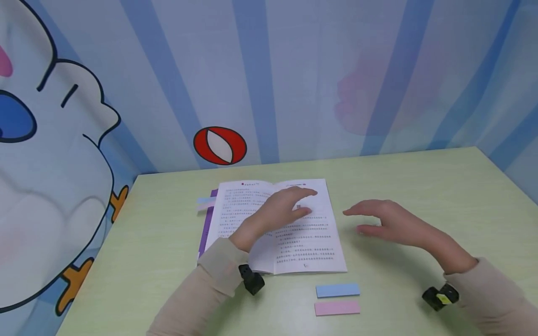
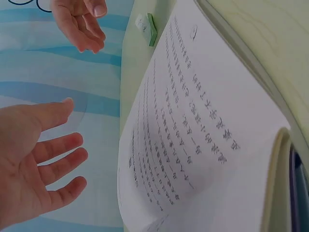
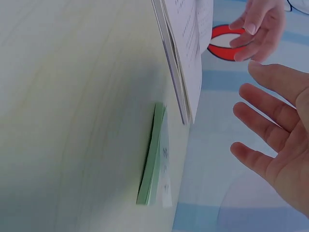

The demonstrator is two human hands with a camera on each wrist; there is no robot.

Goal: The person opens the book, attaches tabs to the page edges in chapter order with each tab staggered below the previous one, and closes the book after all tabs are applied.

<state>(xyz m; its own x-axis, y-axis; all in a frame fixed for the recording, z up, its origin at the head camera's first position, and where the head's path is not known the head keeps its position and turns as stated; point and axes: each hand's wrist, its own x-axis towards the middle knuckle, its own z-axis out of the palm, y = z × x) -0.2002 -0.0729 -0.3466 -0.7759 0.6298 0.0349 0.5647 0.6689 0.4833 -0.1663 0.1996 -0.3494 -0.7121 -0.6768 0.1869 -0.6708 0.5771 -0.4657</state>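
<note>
An open book point(image 1: 304, 252) with printed pages lies on the table. Over its pages hovers my left hand point(image 1: 275, 210), fingers extended and thumb apart, holding nothing. To the right of the book my right hand point(image 1: 392, 221) hangs above the table, fingers loosely bent and nothing in them. Below it in the right wrist view lies a green sticky-note pad point(image 3: 151, 159) beside a whitish slip with writing point(image 3: 165, 164); in the head view the right hand hides both. Blue and pink sticky tabs point(image 1: 206, 203) stick out from the book's left edge.
A blue sticky-note strip point(image 1: 338, 290) and a pink strip point(image 1: 337, 308) lie in front of the book, nearer me. The pale table point(image 1: 147, 242) ends at a wall covering point(image 1: 294, 93) with blue stripes and cartoon figures behind and on the left.
</note>
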